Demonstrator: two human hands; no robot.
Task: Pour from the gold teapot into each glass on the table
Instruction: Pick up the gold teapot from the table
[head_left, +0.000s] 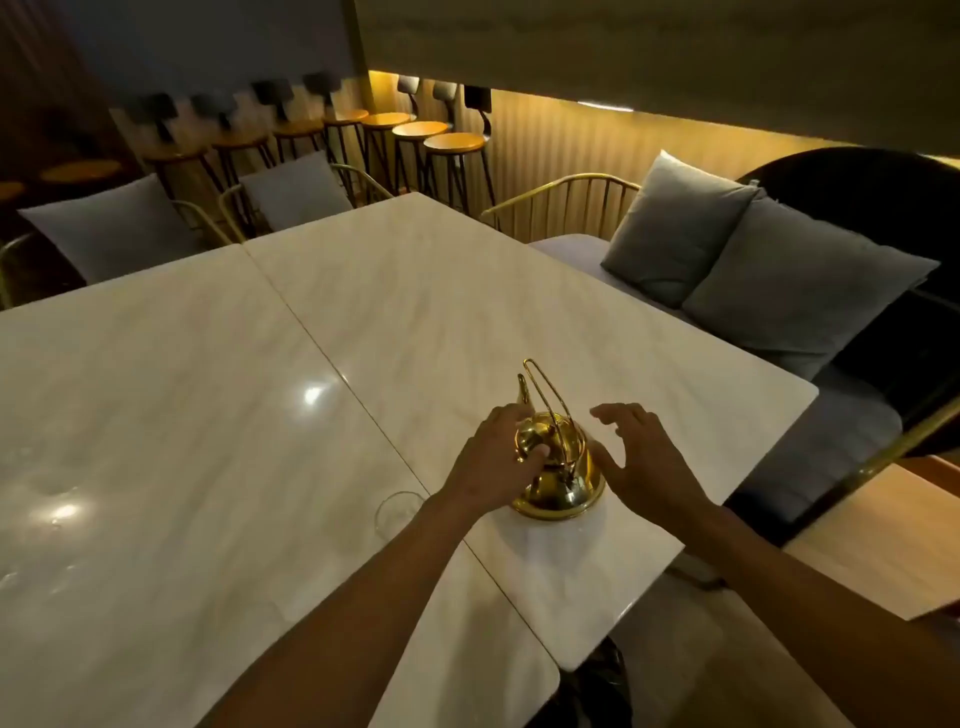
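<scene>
The gold teapot (558, 486) stands upright on the white marble table (415, 312), near its right front edge, with its wire handle raised and its spout pointing away from me. My left hand (498, 457) rests on the pot's left side, thumb on the gold lid. My right hand (647, 462) hovers just right of the pot, fingers spread, not touching it. A clear glass (397, 514) stands on the table left of the pot, partly hidden behind my left forearm.
A second marble tabletop (130, 441) adjoins on the left, with a seam between the two. Grey cushions (748, 260) lie on a bench to the right. Gold-framed chairs and a row of bar stools (415, 135) stand beyond the far edge.
</scene>
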